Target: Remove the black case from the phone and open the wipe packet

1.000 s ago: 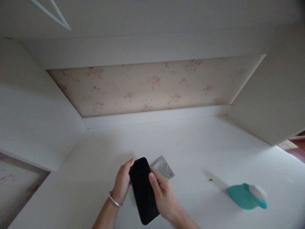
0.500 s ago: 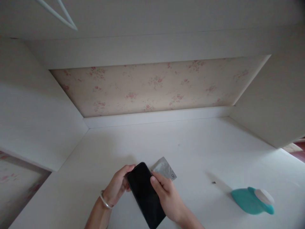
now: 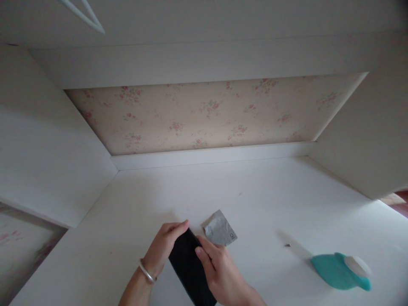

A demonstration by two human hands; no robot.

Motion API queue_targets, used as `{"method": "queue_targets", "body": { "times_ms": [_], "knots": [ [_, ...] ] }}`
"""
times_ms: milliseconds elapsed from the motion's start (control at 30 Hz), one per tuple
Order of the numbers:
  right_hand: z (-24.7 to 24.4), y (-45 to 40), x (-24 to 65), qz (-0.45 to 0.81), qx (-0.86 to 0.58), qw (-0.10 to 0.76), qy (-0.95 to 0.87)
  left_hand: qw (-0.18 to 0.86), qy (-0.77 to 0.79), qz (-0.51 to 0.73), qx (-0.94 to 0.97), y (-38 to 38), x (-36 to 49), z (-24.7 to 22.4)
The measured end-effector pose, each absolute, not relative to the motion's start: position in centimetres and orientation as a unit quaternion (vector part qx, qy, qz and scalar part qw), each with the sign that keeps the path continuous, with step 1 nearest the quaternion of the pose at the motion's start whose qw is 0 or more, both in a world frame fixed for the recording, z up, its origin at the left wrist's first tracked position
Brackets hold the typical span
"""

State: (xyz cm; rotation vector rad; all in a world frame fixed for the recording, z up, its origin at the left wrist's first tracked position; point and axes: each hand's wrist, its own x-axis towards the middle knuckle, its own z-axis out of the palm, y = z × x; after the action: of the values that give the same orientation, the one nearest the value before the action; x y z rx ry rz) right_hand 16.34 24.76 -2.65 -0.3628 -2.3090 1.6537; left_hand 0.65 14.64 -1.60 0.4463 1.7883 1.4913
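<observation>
Between my two hands is a black smartphone (image 3: 188,267), tilted above the white desk (image 3: 134,199), its lower end cut off by the frame's bottom edge. My left hand (image 3: 164,244), with a silver bangle on the wrist, is closed on the phone's upper left corner, thumb along the top edge. My right hand (image 3: 218,267) grips the right side near the top, thumb over the phone's face and fingers at the edge. Just beyond my right hand lies a crumpled silver-grey cloth or packet (image 3: 219,228) with a small dark mark in one corner.
A teal bottle-like object with a white part (image 3: 338,270) stands on the desk at the right. A tiny dark piece (image 3: 287,245) lies left of it. White side panels (image 3: 47,127) and a floral wall (image 3: 204,114) enclose the desk; a white bent rod (image 3: 86,17) hangs above.
The phone has tipped, so its face looks narrower and less of its lower end shows. My left thumb has moved onto the top edge; my right hand has shifted slightly down and left.
</observation>
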Motion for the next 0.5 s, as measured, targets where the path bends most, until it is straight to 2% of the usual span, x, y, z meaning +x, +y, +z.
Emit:
{"method": "queue_targets", "body": {
  "times_ms": [267,500],
  "knots": [
    [-2.41,24.49,16.46,0.544,-0.117,0.120,-0.822,0.472,0.625,0.621,0.015,14.85,0.54,-1.97],
    [-2.13,24.75,16.78,0.563,-0.102,0.130,-0.810,0.534,0.582,0.613,0.021,14.74,0.47,-1.41]
  ]
}}
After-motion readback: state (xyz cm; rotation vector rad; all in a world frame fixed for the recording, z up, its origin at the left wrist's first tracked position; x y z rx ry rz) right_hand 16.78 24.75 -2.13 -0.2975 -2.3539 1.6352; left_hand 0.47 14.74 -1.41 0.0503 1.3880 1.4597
